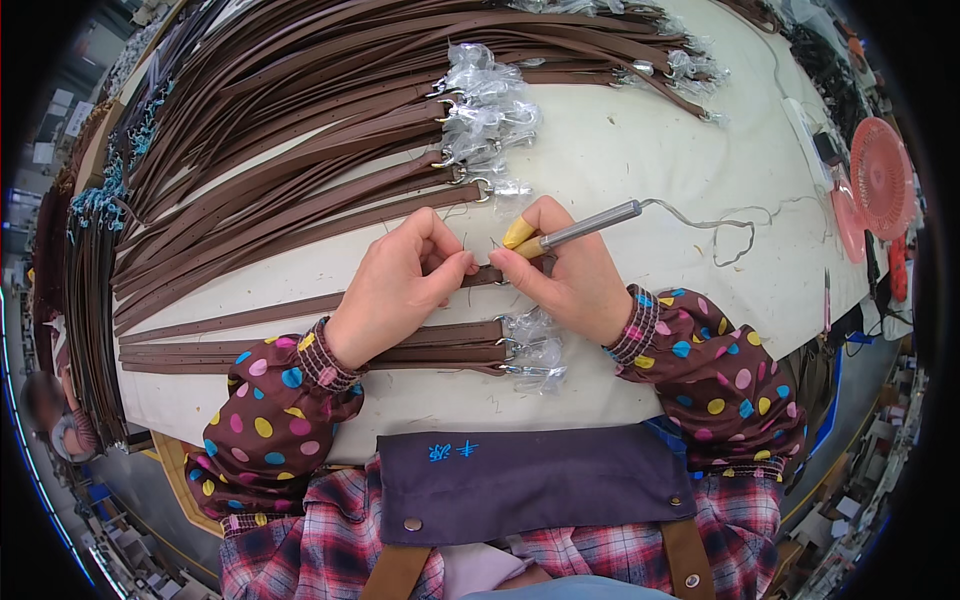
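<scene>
In my right hand (572,278) is a corded pen-shaped tool (597,221), like a soldering iron, with a grey barrel and a yellowish front part. A yellow finger cot (517,233) covers one fingertip; the thumb and finger of that hand are pinched together. My left hand (395,290) is closed, thumb against finger, just left of it; what it pinches is too small to name. Thin dark threads show between the hands. Beneath both lies the end of a brown leather strap (245,315), partly hidden by my fingers.
Many brown straps (290,180) fan across the table's far left, their metal hooks wrapped in clear plastic (490,110). A smaller strap bundle (440,345) lies nearer me. The tool's cord (700,218) runs right, towards a pink fan (880,180). Pale cloth (640,150) covers the table.
</scene>
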Action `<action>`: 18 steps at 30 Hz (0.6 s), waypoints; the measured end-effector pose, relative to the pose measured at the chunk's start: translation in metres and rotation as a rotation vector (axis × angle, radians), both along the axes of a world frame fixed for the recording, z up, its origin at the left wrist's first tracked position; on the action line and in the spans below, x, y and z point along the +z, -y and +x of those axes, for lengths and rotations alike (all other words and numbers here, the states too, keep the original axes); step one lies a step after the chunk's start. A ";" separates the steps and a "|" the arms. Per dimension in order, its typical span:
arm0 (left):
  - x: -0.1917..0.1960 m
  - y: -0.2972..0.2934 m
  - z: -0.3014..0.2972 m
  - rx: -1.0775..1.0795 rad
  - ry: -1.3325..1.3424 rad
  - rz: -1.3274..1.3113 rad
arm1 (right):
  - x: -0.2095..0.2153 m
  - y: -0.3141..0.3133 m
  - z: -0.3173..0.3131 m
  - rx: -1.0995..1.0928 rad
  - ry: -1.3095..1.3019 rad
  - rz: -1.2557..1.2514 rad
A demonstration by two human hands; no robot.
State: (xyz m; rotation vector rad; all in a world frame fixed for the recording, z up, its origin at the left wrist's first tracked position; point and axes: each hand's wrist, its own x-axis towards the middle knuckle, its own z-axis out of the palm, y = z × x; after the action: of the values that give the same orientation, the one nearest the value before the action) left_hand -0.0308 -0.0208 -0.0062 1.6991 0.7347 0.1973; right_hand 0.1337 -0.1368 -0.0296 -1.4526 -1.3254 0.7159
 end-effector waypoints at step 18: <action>0.011 -0.004 -0.008 -0.277 -0.063 0.838 | 0.010 0.011 0.031 0.213 0.573 0.166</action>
State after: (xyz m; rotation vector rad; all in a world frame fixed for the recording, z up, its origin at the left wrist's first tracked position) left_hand -0.0385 -0.0170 0.0051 2.5907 0.4691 0.2807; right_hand 0.1643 -0.1474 -0.0199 -1.4475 -1.9505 0.3118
